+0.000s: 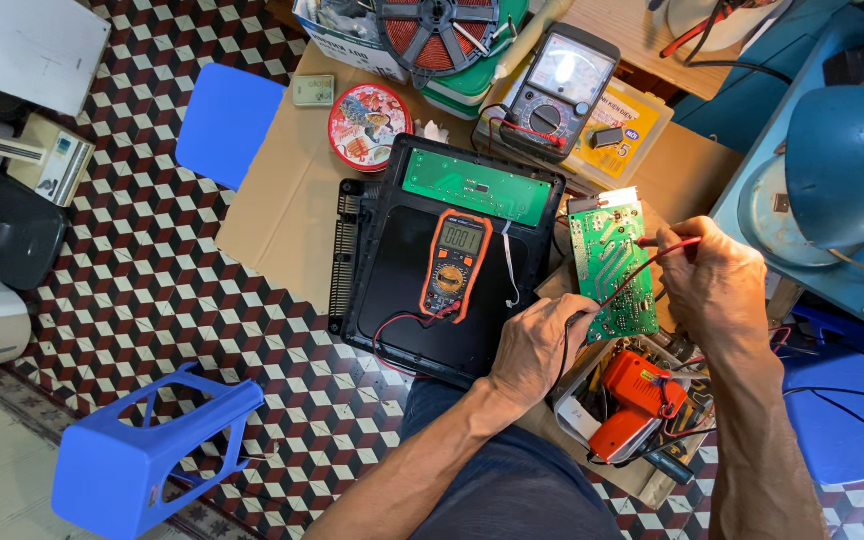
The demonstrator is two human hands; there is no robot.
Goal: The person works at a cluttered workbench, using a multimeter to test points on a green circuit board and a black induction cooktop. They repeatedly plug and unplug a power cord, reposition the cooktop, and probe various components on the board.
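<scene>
A green circuit board (607, 265) lies at the right of a black appliance shell (392, 300). My left hand (537, 345) is closed on a black test probe whose tip touches the board's lower edge. Above it, my right hand (717, 285) grips a red test probe (664, 243) against the board's right side. Red and black leads run back to an orange digital multimeter (455, 262) lying on the black shell with its display lit. A second long green board (475, 186) sits along the shell's top.
An analog meter (562, 85) stands at the back on a yellow box. A round printed tin (368, 125), a wire spool (437, 30), an orange soldering gun (632, 405) in a tray, a blue stool (142, 450) and a blue lamp (847, 165) surround the cardboard mat.
</scene>
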